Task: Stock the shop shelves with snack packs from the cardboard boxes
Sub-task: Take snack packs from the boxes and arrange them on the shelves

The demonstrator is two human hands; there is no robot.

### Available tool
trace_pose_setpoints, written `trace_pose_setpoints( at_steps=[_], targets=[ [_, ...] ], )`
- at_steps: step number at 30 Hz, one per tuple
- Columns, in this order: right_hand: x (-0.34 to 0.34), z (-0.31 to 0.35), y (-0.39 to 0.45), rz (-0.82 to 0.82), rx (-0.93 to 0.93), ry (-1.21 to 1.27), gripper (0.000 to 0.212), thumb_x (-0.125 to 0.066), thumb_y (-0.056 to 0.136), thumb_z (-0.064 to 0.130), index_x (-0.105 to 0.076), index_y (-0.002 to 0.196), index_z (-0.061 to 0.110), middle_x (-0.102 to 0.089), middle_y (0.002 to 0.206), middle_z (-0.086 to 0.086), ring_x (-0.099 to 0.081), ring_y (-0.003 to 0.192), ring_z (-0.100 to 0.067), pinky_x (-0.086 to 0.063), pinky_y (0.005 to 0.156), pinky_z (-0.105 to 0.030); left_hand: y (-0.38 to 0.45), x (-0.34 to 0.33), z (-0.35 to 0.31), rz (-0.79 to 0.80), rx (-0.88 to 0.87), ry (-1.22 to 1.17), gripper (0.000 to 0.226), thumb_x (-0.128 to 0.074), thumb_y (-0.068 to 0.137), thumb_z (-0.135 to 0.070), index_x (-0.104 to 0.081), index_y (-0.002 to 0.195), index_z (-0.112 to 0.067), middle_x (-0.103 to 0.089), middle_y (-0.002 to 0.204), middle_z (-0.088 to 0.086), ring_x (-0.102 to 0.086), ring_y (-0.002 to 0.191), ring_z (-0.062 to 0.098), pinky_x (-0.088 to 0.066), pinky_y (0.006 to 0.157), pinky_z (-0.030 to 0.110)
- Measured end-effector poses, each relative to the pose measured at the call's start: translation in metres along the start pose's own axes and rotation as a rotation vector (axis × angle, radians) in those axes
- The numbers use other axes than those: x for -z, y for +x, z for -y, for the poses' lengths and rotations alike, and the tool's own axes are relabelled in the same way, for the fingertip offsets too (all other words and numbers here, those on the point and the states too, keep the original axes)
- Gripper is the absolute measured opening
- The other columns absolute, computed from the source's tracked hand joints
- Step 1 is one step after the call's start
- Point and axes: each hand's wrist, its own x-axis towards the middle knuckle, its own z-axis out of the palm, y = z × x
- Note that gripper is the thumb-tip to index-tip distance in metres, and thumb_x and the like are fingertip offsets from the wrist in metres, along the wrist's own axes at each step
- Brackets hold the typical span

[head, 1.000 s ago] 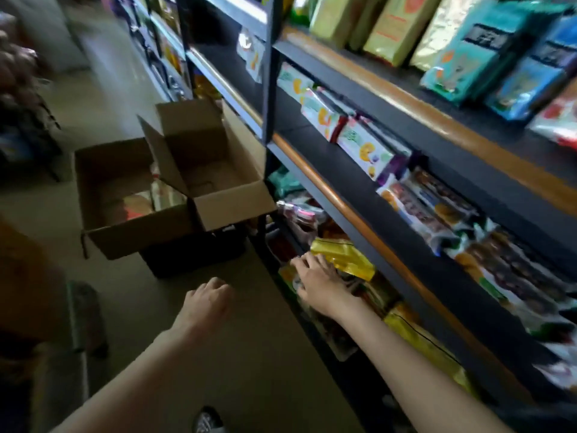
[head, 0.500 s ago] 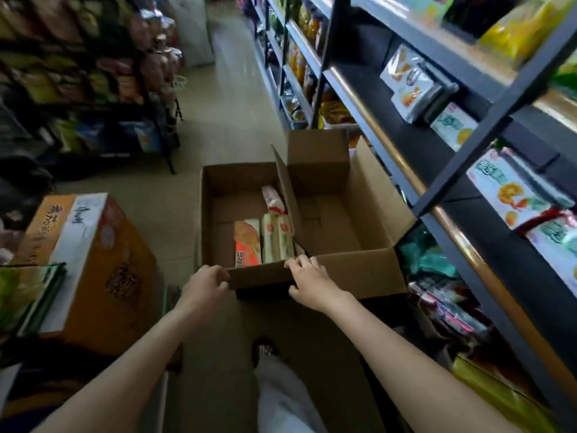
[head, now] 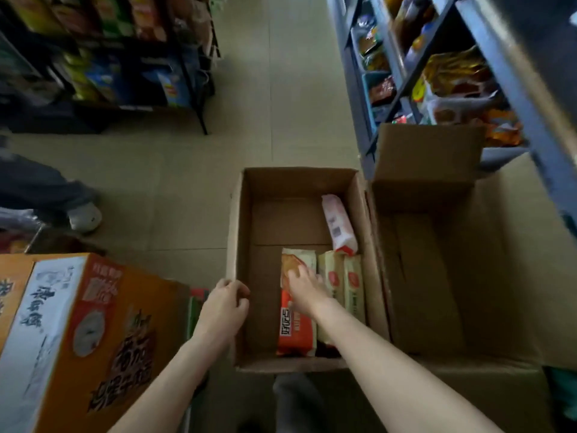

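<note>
Since half a second ago, the right hand has left the box's near rim and reached inside, while the view has tipped to look straight down. At far left stands a closed orange printed carton [head: 78, 332], apparently not yet opened. Beside it, the left hand [head: 223, 307] holds the left wall of the open cardboard box [head: 237, 232], its fingers curled over the rim. Inside, the right hand [head: 304, 290] rests on an orange-and-cream snack pack [head: 296, 329]; whether its fingers grip it yet cannot be told. Two cream packs [head: 342, 276] and a pink pack [head: 338, 225] lie alongside, so only a few packs remain here. Further right, a second box [head: 437, 276] looks empty, and the shop shelves [head: 452, 82] already hold many packs.
</note>
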Motion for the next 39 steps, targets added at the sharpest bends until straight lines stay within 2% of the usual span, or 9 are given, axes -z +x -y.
trace_pose_setpoints(
  at_steps=[7, 12, 15, 17, 21, 29, 31, 35, 39],
  targets=[
    [-0.018, -0.029, 0.085, 0.087, -0.096, -0.104, 0.08, -0.06, 0.087, 0.023, -0.01, 0.149, 0.008, -0.009, 0.154, -0.021, -0.009, 0.143, -0.036, -0.009, 0.116, -0.043, 0.037, -0.025, 0.037, -0.002, 0.033, -0.1, 0.017, -0.05, 0.093, -0.012, -0.058, 0.106, -0.02, -0.05, 0.106, -0.009, -0.05, 0.093, 0.003, -0.039, 0.071, 0.012],
    [-0.017, -0.036, 0.139, 0.092, -0.069, -0.068, 0.062, -0.05, 0.092, 0.008, -0.021, 0.147, 0.005, -0.029, 0.15, -0.016, -0.029, 0.137, -0.031, -0.024, 0.113, -0.039, 0.048, -0.039, 0.044, -0.052, -0.08, -0.103, 0.02, -0.052, 0.09, -0.009, -0.06, 0.107, -0.018, -0.052, 0.105, -0.01, -0.054, 0.096, 0.005, -0.046, 0.081, 0.017],
    [-0.013, -0.039, 0.159, 0.21, -0.101, -0.062, 0.073, -0.055, 0.092, 0.024, -0.012, 0.149, 0.009, -0.022, 0.154, -0.016, -0.024, 0.14, -0.032, -0.018, 0.115, -0.044, 0.051, -0.044, 0.043, -0.066, -0.144, -0.098, 0.02, -0.053, 0.089, -0.008, -0.06, 0.105, -0.018, -0.052, 0.105, -0.011, -0.053, 0.094, 0.003, -0.044, 0.079, 0.012],
    [-0.006, -0.045, 0.16, 0.232, -0.081, -0.055, 0.069, -0.061, 0.088, 0.032, -0.028, 0.143, 0.008, -0.038, 0.145, -0.015, -0.037, 0.132, -0.031, -0.027, 0.11, -0.042, 0.049, -0.045, 0.04, -0.091, -0.171, -0.099, 0.019, -0.053, 0.089, -0.007, -0.06, 0.103, -0.017, -0.051, 0.103, -0.011, -0.053, 0.093, 0.003, -0.044, 0.078, 0.012],
    [0.015, -0.046, 0.146, 0.14, 0.013, 0.066, 0.043, -0.067, 0.085, 0.027, -0.054, 0.119, 0.005, -0.057, 0.119, -0.014, -0.057, 0.105, -0.03, -0.047, 0.081, -0.034, 0.041, -0.042, 0.03, -0.136, -0.153, -0.101, 0.02, -0.053, 0.088, -0.005, -0.06, 0.102, -0.016, -0.051, 0.1, -0.01, -0.051, 0.093, 0.002, -0.043, 0.076, 0.009],
    [0.013, -0.029, 0.086, -0.095, 0.08, -0.01, 0.022, -0.048, 0.091, 0.008, -0.061, 0.109, 0.01, -0.062, 0.114, -0.011, -0.055, 0.112, -0.032, -0.03, 0.102, -0.046, 0.023, -0.039, -0.002, -0.087, -0.103, -0.074, 0.019, -0.048, 0.092, -0.009, -0.06, 0.106, -0.014, -0.049, 0.106, -0.006, -0.05, 0.092, 0.006, -0.04, 0.073, 0.014],
    [0.022, -0.03, 0.074, -0.187, 0.134, -0.071, 0.019, -0.048, 0.093, 0.012, -0.065, 0.1, 0.015, -0.065, 0.105, -0.006, -0.058, 0.105, -0.027, -0.028, 0.101, -0.045, 0.021, -0.038, -0.009, -0.097, -0.124, -0.059, 0.02, -0.047, 0.093, -0.009, -0.059, 0.109, -0.013, -0.048, 0.106, -0.007, -0.049, 0.091, 0.005, -0.037, 0.066, 0.011],
    [0.046, -0.037, 0.02, -0.338, 0.28, -0.237, 0.017, -0.046, 0.095, 0.014, -0.064, 0.098, 0.015, -0.063, 0.101, -0.003, -0.057, 0.101, -0.022, -0.027, 0.101, -0.042, 0.009, -0.026, -0.024, -0.095, -0.242, 0.012, 0.028, -0.049, 0.091, -0.009, -0.054, 0.119, -0.011, -0.052, 0.112, 0.002, -0.052, 0.096, 0.01, -0.042, 0.079, 0.019],
    [0.081, -0.052, -0.055, -0.718, 0.46, -0.324, 0.01, -0.071, 0.071, 0.002, -0.066, 0.077, 0.008, -0.066, 0.08, -0.01, -0.061, 0.076, -0.029, -0.044, 0.082, -0.043, 0.004, -0.004, -0.056, -0.032, -0.401, 0.1, 0.05, -0.06, 0.084, -0.015, -0.043, 0.131, -0.01, -0.048, 0.126, 0.011, -0.05, 0.113, 0.026, -0.045, 0.095, 0.037]
  ],
)
